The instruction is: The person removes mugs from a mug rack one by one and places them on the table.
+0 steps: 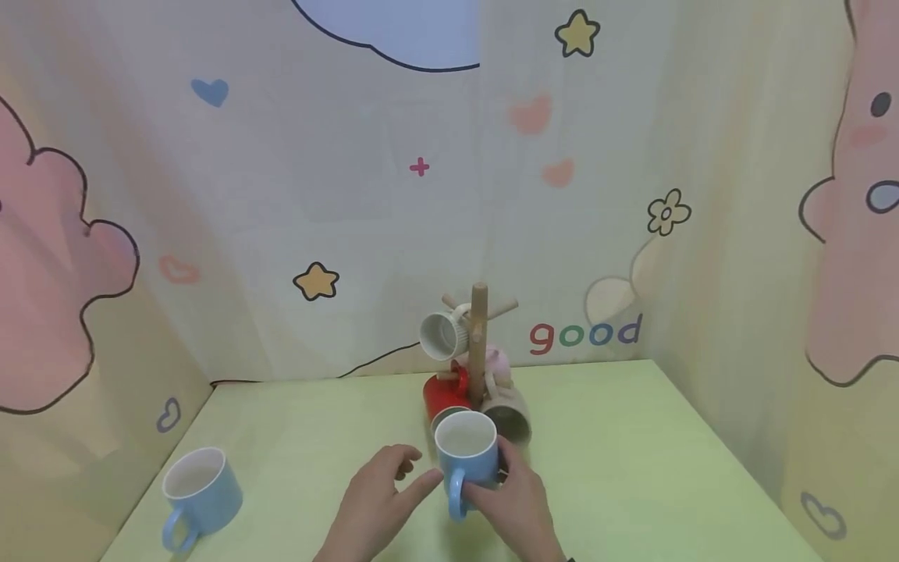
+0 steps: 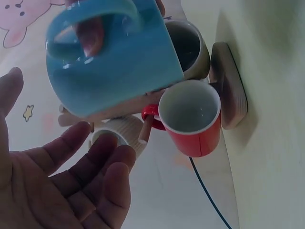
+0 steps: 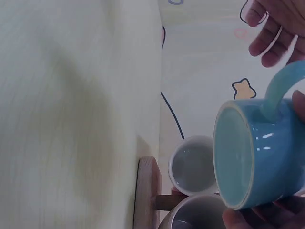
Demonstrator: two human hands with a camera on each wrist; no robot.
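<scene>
My right hand (image 1: 521, 499) grips a light blue mug (image 1: 479, 470) with a white inside, held upright above the table. The thumb lies by the mug's handle, which points towards me; the fingers pass round its right side. Just left of the mug is my left hand (image 1: 375, 499), its fingers loosely bent and holding nothing. In the left wrist view the left palm (image 2: 28, 200) faces up below the blue mug. Behind it stands a wooden mug tree (image 1: 479, 312) carrying a white mug (image 1: 442, 336), a red mug (image 1: 442, 394), a beige mug (image 1: 509, 410) and a pink mug (image 1: 499, 362).
A second light blue mug (image 1: 216, 498) stands at the table's left side, handle towards me. The pale green table (image 1: 632, 468) meets printed fabric walls (image 1: 337, 156) at the back and both sides. A dark line (image 2: 209, 191) runs along the back wall's lower part.
</scene>
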